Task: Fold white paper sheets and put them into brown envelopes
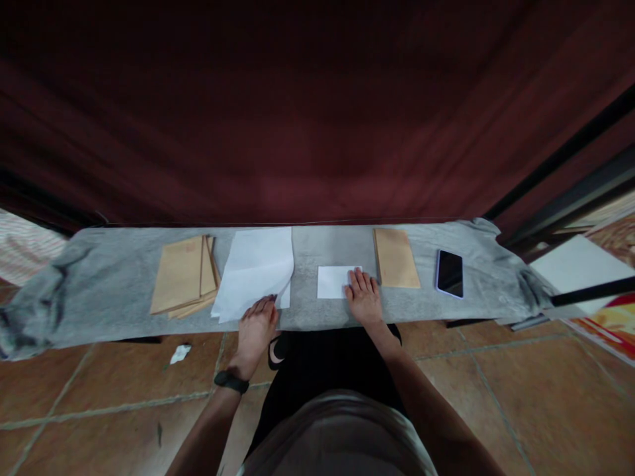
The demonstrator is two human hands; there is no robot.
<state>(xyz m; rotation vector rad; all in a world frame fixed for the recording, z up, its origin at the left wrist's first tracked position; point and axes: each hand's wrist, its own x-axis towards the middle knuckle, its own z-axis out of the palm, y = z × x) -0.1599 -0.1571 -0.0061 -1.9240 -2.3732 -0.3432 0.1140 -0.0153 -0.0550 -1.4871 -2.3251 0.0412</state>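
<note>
A stack of white paper sheets [255,264] lies left of the middle of the cloth-covered bench. At its lower right corner my left hand [256,325] has its fingers closed on a sheet, and that corner curls up. To the right, a smaller white rectangle of paper [330,282] lies flat. My right hand [364,295] rests on its right end with the fingers spread. Just beyond that hand sits a brown envelope stack [397,258].
More brown envelopes [181,274] lie fanned at the left of the grey cloth [119,264]. A phone [450,273] lies at the right. A dark red curtain [307,132] hangs behind the bench. Scrap paper [180,354] is on the tiled floor.
</note>
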